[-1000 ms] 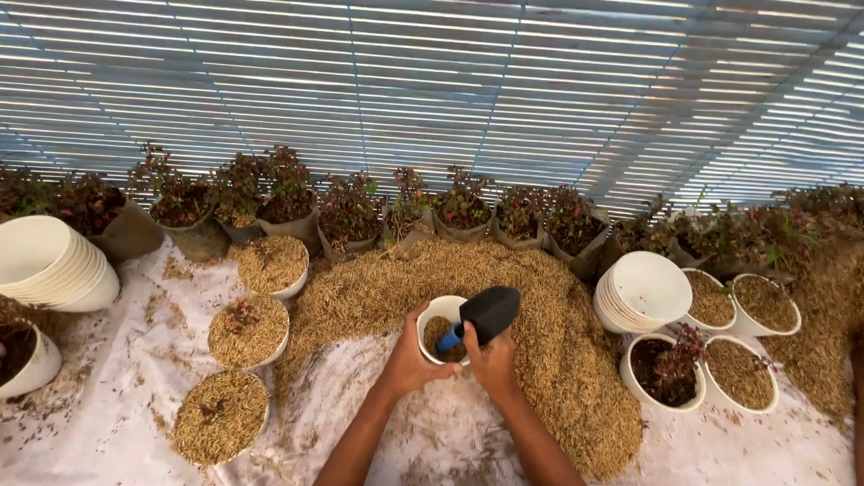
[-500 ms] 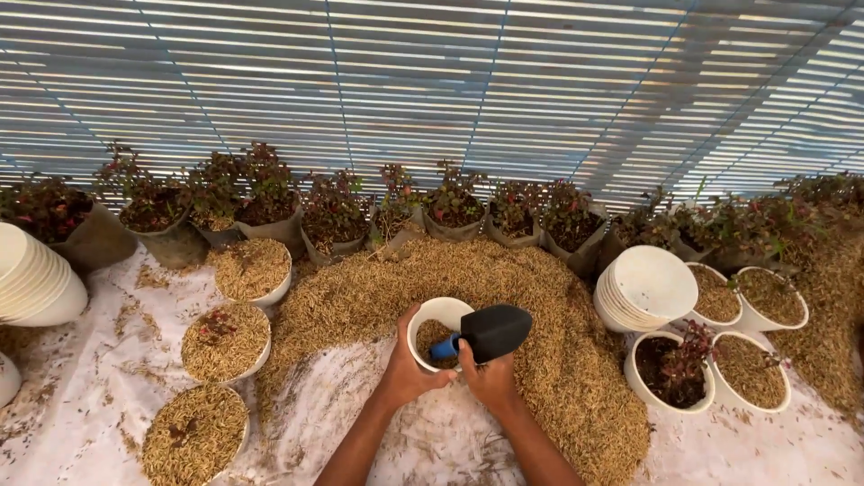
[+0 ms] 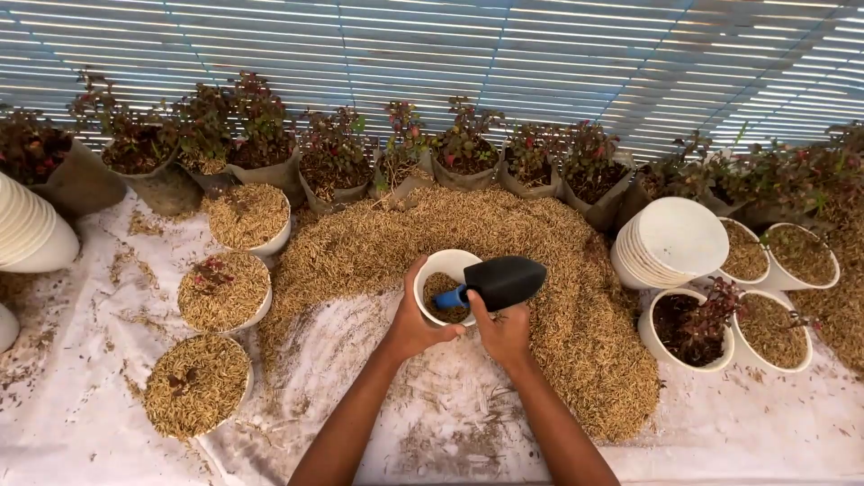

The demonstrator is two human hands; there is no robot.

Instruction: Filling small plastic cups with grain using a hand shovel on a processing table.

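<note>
Compared with the earlier frames, the view sits closer and slightly left; the white pot [image 3: 447,286] and black scoop [image 3: 502,281] keep the same grip, and the scoop remains level over the pot's right rim.

Surroundings: a broad mound of rice husk [image 3: 468,236] curves behind and to the right of both hands, spread on a white sheet [image 3: 99,396]. To the left of the left hand stand three husk-filled pots [image 3: 223,292], one behind another. To the right of the right hand lies a stack of empty white pots [image 3: 668,243] on its side, with a pot holding a red-leaved plant [image 3: 691,326] just in front of it. Beyond the mound runs a row of bagged plants [image 3: 333,166]. Nothing stands between the hands and the pot.

Hands: the left hand [image 3: 416,322] is curled around the near side of the white pot, thumb at its rim, gripping it. The right hand [image 3: 506,335] is closed on the scoop's blue handle [image 3: 450,298]. The pot, partly filled with husk, rests at the near edge of the mound, between the hands.
</note>
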